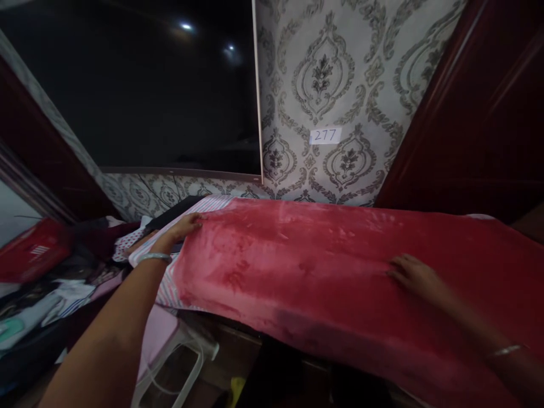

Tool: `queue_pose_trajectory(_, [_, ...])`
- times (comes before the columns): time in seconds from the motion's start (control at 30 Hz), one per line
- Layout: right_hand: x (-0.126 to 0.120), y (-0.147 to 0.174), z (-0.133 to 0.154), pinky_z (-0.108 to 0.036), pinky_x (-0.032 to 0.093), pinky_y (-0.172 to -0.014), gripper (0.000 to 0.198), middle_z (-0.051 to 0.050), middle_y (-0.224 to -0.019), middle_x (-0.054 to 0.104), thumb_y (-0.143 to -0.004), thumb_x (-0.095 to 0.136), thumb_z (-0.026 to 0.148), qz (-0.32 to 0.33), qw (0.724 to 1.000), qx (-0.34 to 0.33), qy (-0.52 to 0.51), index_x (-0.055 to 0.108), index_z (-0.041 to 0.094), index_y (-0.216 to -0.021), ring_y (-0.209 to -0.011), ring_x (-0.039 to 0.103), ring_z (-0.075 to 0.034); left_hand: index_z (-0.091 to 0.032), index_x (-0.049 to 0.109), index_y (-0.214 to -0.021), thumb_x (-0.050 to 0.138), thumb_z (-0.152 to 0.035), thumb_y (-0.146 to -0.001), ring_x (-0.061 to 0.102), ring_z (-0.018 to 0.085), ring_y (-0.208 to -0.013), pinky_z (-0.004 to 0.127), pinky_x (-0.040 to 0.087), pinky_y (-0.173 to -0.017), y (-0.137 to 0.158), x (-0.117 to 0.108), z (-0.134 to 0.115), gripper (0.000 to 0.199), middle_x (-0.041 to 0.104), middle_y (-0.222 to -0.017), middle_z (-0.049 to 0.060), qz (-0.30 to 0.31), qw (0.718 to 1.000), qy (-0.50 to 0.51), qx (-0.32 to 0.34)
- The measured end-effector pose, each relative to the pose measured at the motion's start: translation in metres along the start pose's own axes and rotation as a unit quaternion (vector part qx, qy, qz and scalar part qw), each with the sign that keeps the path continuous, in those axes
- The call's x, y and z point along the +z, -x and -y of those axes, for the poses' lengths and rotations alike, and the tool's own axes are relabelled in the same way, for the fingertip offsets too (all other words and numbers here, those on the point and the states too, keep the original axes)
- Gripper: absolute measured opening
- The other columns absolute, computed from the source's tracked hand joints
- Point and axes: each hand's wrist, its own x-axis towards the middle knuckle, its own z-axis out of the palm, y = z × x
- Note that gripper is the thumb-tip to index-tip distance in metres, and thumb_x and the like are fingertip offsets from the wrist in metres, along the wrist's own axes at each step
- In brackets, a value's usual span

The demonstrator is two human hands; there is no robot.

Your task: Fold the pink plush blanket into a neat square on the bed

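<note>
A red plush blanket [289, 249] lies spread along a long surface in front of me, with darker smudged streaks in its pile. Under its left end, a pink-and-white striped cloth [168, 292] shows. My left hand [186, 226] is at the blanket's left edge, fingers bent and closed on the red fabric. Toward the right, my right hand [412, 275] pinches the top of the blanket, and a faint crease runs leftward from it. Each wrist wears a bangle.
Clothes [72, 297] are heaped at the left beside a red bag [36, 249]. A white plastic stool [191, 374] with pink cloth on it stands below. Behind are a large television [140, 90], patterned wallpaper with a paper label [325, 135], and dark red wood panels.
</note>
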Motion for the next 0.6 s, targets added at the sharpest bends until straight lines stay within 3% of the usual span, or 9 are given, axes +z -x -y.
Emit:
queue_pose_trajectory(0.27, [0.001,-0.003,-0.007,-0.046,0.055,-0.074,0.031,-0.018,-0.086,0.069,-0.087,0.046,0.046,-0.060,0.998,-0.024,-0.025,0.068,0.025,-0.082,-0.078,0.068,-0.033,-0.015,0.070,-0.090,0.055,-0.026,-0.068,0.062,0.023,-0.089,0.036,0.052,-0.089,0.008,-0.004,-0.004,0.029,0.069,-0.093,0.006,-0.023,0.995,-0.089,0.042])
queue_pose_trajectory(0.6, [-0.030,0.004,0.010,-0.041,0.057,-0.071,0.041,-0.013,-0.082,0.068,-0.090,0.040,0.056,-0.101,0.994,-0.036,0.026,0.067,0.025,-0.083,-0.075,0.068,-0.030,-0.019,0.063,-0.079,0.049,-0.030,-0.073,0.059,0.024,-0.086,0.037,0.050,-0.089,0.016,-0.020,-0.014,0.019,0.059,-0.081,0.005,-0.071,0.980,-0.165,0.084])
